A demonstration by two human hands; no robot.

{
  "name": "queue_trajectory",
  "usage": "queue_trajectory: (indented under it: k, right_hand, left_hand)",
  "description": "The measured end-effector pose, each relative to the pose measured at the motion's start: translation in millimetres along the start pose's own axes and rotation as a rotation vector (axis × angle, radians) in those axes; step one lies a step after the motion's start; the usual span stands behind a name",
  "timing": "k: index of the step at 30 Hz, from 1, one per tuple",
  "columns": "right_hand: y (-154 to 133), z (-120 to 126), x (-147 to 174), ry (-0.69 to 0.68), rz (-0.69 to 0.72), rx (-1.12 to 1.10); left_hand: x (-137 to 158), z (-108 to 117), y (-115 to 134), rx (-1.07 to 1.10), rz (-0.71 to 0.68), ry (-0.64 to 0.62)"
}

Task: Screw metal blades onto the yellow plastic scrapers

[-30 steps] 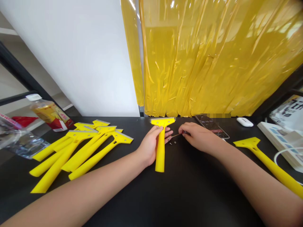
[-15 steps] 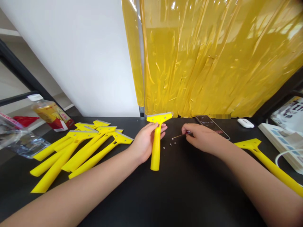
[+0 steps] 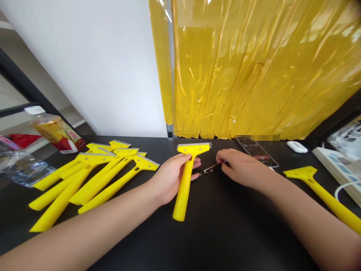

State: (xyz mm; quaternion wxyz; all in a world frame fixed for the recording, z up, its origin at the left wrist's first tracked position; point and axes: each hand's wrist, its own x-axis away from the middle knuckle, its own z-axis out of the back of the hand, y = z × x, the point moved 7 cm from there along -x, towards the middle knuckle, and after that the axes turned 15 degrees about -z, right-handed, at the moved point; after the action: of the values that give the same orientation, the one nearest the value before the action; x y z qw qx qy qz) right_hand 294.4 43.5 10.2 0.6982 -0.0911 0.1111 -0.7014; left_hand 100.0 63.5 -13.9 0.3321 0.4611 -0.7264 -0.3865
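Note:
My left hand [image 3: 167,180] is closed around the neck of a yellow scraper [image 3: 184,192]. Its head points away from me, with a metal blade edge along the top and two screws in it. In my right hand [image 3: 239,163] is a thin screwdriver [image 3: 211,166], its handle mostly hidden by the fingers. The screwdriver's tip is down at a tiny screw [image 3: 205,171] on the black table; I cannot tell whether they touch. Small nuts lie on either side, one nut [image 3: 211,170] to the right and another by my left fingertips.
Several yellow scrapers [image 3: 93,177] lie piled on the left, near a drink bottle [image 3: 58,130] and clear plastic packaging [image 3: 25,167]. On the right are a phone [image 3: 258,152], a white earbud case [image 3: 297,146], a scraper head with handle [image 3: 324,192] and a white power strip [image 3: 335,165].
The scraper in my left hand has come slightly nearer, its handle end tilting left. The screwdriver tip has moved down to the small screw. The view has shifted a little.

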Motion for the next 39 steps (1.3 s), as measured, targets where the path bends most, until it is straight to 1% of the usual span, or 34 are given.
queue_trajectory:
  k: [5, 9, 13, 22, 31, 35, 39]
  right_hand:
    - [2.2, 0.4, -0.1, -0.001, 0.002, -0.001]
    - [0.1, 1.0, 0.1, 0.000, 0.012, -0.020]
    - [-1.3, 1.3, 0.0, 0.002, 0.010, -0.034]
    - [-0.8, 6.8, 1.6, 0.014, 0.010, -0.043]
    - [-2.0, 5.1, 2.0, 0.009, 0.010, -0.033]
    - [3.7, 16.1, 4.2, 0.036, -0.020, -0.052]
    - [19.7, 30.1, 5.5, 0.029, -0.059, -0.153]
  left_hand:
    - [-9.9, -15.0, -7.2, 0.028, -0.007, -0.069]
    - [-12.1, -18.0, -12.1, 0.100, -0.045, -0.109]
    - [-14.3, -18.2, -16.3, 0.147, -0.025, -0.158]
    - [-16.0, -16.0, -19.5, 0.178, 0.007, -0.164]
    - [-16.8, -10.3, -21.9, 0.159, -0.002, -0.094]
    - [-15.0, -9.2, -19.5, 0.138, -0.012, -0.099]
    - [-11.3, -6.5, -13.4, 0.010, -0.021, -0.144]
